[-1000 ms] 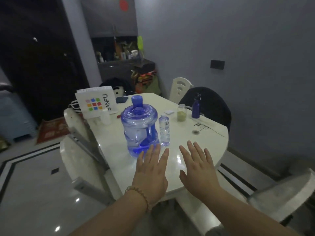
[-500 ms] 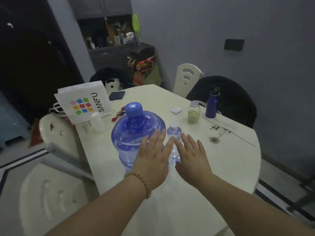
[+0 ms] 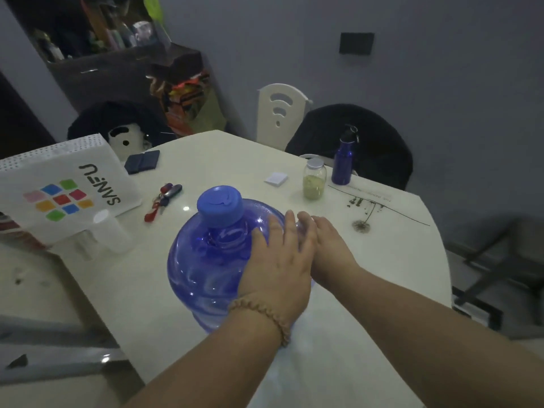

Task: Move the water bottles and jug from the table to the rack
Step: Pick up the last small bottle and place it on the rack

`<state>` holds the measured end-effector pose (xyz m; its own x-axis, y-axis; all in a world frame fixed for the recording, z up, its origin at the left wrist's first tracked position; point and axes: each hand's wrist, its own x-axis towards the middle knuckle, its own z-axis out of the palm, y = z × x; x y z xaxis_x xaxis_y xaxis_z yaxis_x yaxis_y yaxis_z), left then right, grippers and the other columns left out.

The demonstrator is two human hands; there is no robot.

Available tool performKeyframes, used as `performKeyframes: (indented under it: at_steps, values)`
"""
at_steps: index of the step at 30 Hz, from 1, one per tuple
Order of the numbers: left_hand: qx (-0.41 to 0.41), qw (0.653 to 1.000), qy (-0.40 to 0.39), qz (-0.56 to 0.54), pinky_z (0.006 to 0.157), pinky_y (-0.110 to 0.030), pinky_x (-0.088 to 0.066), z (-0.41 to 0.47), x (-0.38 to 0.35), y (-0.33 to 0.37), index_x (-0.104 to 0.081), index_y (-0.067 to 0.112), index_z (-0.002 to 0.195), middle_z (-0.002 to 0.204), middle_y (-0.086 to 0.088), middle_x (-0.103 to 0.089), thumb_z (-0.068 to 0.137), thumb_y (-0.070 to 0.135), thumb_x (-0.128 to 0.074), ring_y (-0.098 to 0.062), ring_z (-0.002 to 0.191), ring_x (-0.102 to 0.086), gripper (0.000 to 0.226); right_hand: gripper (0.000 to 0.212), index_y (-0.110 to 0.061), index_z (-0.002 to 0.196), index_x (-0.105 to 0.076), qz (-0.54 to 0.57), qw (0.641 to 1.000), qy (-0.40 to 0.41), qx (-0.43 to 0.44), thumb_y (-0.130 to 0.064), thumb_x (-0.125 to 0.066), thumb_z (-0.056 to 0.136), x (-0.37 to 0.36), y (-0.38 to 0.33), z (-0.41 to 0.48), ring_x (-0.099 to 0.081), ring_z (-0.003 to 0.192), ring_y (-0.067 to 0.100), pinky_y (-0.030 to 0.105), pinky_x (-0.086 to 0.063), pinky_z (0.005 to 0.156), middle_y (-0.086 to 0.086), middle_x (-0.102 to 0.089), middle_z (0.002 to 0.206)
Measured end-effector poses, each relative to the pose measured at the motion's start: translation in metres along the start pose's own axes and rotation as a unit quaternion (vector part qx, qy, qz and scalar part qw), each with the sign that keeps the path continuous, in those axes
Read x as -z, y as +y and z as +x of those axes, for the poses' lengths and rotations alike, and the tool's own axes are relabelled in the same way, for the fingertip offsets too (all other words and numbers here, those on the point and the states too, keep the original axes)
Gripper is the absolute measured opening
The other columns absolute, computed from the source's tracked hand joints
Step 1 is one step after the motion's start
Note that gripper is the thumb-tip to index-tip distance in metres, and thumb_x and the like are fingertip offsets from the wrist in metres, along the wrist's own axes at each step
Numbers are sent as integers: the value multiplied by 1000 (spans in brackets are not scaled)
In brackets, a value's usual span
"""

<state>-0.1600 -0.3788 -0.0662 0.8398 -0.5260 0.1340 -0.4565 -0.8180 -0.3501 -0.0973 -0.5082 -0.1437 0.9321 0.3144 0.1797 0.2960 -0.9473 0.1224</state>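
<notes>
The fingers [image 3: 272,231] of the left hand [image 3: 276,269] are laid flat and spread open against the right shoulder of the blue jug [image 3: 212,260], nothing being gripped, while the right hand [image 3: 326,245] is reached in just beside it with its fingers curled toward a small clear bottle that is almost wholly hidden behind the left hand, so whether it is yet held cannot be told. The first pickup is judged to be in hand, nothing having been lifted off the worktop [image 3: 382,260]; a firm closing round the bottle and a secure hold on the heavy jug are called for next. The jug is stood upright near the worktop's front edge, and a dark blue bottle [image 3: 343,163] is stood well apart at the far right.
</notes>
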Motion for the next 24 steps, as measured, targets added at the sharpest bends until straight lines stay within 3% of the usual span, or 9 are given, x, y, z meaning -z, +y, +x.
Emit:
performKeyframes:
  at_steps: [3, 6, 9, 13, 15, 18, 20, 24]
  values:
    - [-41, 999, 27, -16, 104, -61, -23, -2, 0, -4, 16, 11, 143, 153, -26, -5, 95, 28, -32, -48, 136, -12, 70, 40, -19, 125, -42, 28, 998, 3, -47, -24, -47, 85, 12, -12, -7, -42, 87, 23, 35, -44, 75, 5, -42, 112]
    - [-100, 994, 34, 10, 105, -62, -20, -7, -3, -5, 14, 4, 143, 152, -29, -2, 94, 25, -31, -50, 136, -7, 69, 37, -15, 120, -49, 60, 993, 18, -96, -17, -55, 84, 25, -24, -34, -44, 82, 23, 36, -48, 64, 6, -47, 108]
    - [-145, 986, 69, 32, 106, -65, -7, -18, -16, -2, 13, -5, 141, 150, -32, -1, 95, 26, -25, -50, 137, -2, 67, 50, -7, 124, -50, 21, 993, -15, -119, -5, -66, 77, 30, -33, -74, -51, 81, 29, 39, -51, 61, 12, -55, 110]
    - [-198, 977, 68, 25, 94, -67, 26, -55, -52, 26, 31, -11, 131, 150, -32, 7, 92, 21, -15, -50, 136, 8, 68, 58, -6, 119, -57, 28, 987, -42, -154, -14, -80, 66, 29, -43, -141, -54, 81, 30, 41, -52, 57, 10, -60, 101]
    - [-218, 975, 49, -6, 95, -64, 26, -74, -75, 44, 33, -7, 131, 151, -30, 9, 91, 22, -17, -48, 136, 12, 70, 65, -7, 114, -61, 37, 983, -32, -176, -15, -87, 55, 19, -49, -176, -58, 77, 30, 39, -53, 53, 11, -62, 97]
    - [-209, 976, 44, -44, 98, -61, 23, -82, -98, 53, 29, 0, 137, 151, -27, 13, 93, 23, -22, -48, 134, 18, 72, 74, -9, 121, -59, 72, 980, -13, -184, -20, -89, 54, 9, -56, -208, -59, 78, 29, 34, -53, 57, 12, -61, 97]
    - [-253, 965, -1, -63, 97, -58, 25, -87, -116, 79, 31, 7, 138, 151, -25, 17, 92, 22, -28, -44, 136, 18, 76, 80, -10, 127, -52, 84, 971, -41, -218, -25, -88, 57, -20, -61, -248, -59, 81, 28, 33, -53, 61, 13, -59, 101]
    - [-280, 955, -45, -89, 100, -55, 25, -83, -133, 89, 24, 20, 142, 154, -20, 14, 94, 32, -36, -39, 139, 15, 78, 85, -10, 138, -37, 87, 976, -72, -185, -20, -83, 67, -48, -73, -275, -56, 105, 35, 44, -54, 83, 17, -54, 123]
